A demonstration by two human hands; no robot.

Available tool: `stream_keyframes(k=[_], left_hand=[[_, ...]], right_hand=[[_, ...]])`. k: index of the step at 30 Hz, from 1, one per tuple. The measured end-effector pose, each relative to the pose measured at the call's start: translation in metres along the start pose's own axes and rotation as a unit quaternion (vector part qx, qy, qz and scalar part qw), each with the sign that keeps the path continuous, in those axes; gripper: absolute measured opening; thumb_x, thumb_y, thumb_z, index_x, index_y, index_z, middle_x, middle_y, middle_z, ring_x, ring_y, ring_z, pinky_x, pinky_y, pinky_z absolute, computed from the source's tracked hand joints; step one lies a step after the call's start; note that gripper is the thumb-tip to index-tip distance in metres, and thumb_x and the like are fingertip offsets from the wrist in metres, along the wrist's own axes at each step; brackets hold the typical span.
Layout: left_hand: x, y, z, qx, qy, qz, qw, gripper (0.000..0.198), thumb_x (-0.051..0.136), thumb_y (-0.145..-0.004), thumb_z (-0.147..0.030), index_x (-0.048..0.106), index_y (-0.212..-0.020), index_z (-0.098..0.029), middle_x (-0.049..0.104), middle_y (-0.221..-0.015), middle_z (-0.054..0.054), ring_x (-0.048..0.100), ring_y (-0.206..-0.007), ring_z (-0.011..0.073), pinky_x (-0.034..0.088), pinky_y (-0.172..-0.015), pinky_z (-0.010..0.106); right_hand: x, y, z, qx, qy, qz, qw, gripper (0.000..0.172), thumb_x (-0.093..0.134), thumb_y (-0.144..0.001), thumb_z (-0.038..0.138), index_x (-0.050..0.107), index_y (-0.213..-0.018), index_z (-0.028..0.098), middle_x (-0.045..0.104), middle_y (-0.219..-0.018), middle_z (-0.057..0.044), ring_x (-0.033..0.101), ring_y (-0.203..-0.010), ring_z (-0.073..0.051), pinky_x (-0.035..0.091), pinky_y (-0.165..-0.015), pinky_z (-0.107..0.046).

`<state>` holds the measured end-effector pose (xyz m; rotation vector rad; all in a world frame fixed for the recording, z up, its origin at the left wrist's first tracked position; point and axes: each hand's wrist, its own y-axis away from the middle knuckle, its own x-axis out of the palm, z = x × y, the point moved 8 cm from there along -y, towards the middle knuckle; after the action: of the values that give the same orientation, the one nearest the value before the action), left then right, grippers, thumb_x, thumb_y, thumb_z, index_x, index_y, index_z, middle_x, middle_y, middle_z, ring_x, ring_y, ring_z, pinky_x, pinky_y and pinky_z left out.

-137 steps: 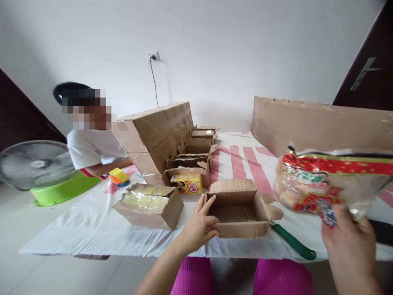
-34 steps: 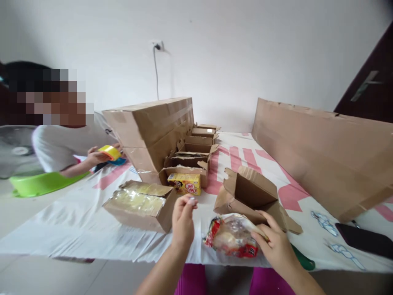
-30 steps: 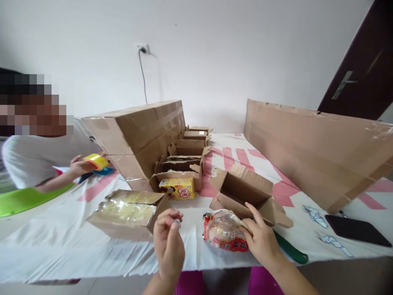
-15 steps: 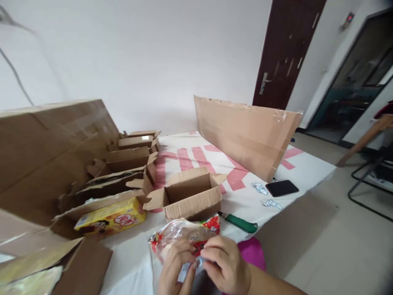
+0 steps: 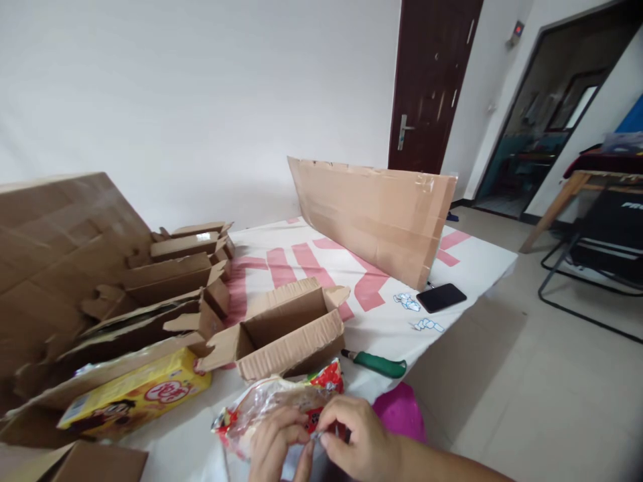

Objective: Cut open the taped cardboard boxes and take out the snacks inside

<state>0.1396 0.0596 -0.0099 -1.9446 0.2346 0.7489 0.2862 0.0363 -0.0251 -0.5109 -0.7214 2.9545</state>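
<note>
My left hand (image 5: 280, 438) and my right hand (image 5: 358, 434) meet at the table's near edge, thumbs and fingertips pinched close together. Something small and pale shows between the fingertips, too small to name. Just behind them lies a clear plastic food bag (image 5: 275, 396) with red printed ends; my fingers cover part of it. An open cardboard box (image 5: 294, 345) stands beyond the bag. To its right is a green-handled tool (image 5: 380, 365) with a dark tip. Something magenta (image 5: 400, 410) shows beyond my right wrist.
Several open cardboard boxes (image 5: 168, 278) line the left side, before a large cardboard panel (image 5: 75, 241). A yellow printed packet (image 5: 143, 395) leans by the nearest ones. Another panel (image 5: 366, 214) stands at the back right. A phone (image 5: 442, 298) and small white-blue pieces (image 5: 426, 325) lie near the right edge.
The view has turned to the right, so the things on the table sit further left. My hands stay pinched together, and the pale piece between them shows less.
</note>
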Motion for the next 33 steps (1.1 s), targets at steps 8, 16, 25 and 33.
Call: stream_keyframes(k=[8,16,25,33], left_hand=[[0.004,-0.003,-0.004,-0.01,0.007,0.005,1.0,0.003,0.063,-0.081,-0.023,0.064,-0.082,-0.026,0.072,-0.09,0.003,0.069,-0.086,0.0236,0.053,-0.077,0.034],[0.008,-0.006,-0.01,-0.129,0.027,0.014,0.991,0.005,0.06,-0.085,-0.019,0.061,-0.089,-0.022,0.066,-0.095,0.006,0.063,-0.095,0.0234,0.05,-0.082,0.036],[0.009,-0.005,-0.011,-0.131,0.027,0.051,0.99,0.008,0.055,-0.089,-0.018,0.061,-0.09,-0.023,0.064,-0.101,0.007,0.06,-0.099,0.0246,0.047,-0.086,0.039],[0.01,-0.001,-0.011,-0.038,-0.021,0.064,0.997,0.009,0.059,-0.085,-0.021,0.062,-0.093,-0.024,0.068,-0.101,0.007,0.063,-0.099,0.0255,0.046,-0.084,0.037]], right_hand=[[0.005,-0.001,-0.02,0.105,-0.081,0.011,0.991,0.019,0.066,-0.076,0.037,0.059,-0.071,0.019,0.057,-0.062,0.003,0.05,-0.053,-0.011,0.04,-0.051,-0.023],[0.012,0.004,-0.035,0.175,-0.154,0.05,0.971,0.015,0.056,-0.086,0.035,0.055,-0.083,0.021,0.057,-0.067,0.003,0.057,-0.06,-0.012,0.047,-0.059,-0.025],[-0.014,0.007,-0.04,0.203,-0.104,0.04,0.973,0.025,0.059,-0.085,0.044,0.059,-0.078,0.02,0.058,-0.062,0.003,0.057,-0.057,-0.013,0.045,-0.056,-0.025],[-0.224,0.037,-0.131,0.368,0.058,-0.268,0.888,0.029,0.057,-0.093,0.043,0.061,-0.087,0.015,0.061,-0.071,0.002,0.057,-0.058,-0.011,0.049,-0.056,-0.025]])
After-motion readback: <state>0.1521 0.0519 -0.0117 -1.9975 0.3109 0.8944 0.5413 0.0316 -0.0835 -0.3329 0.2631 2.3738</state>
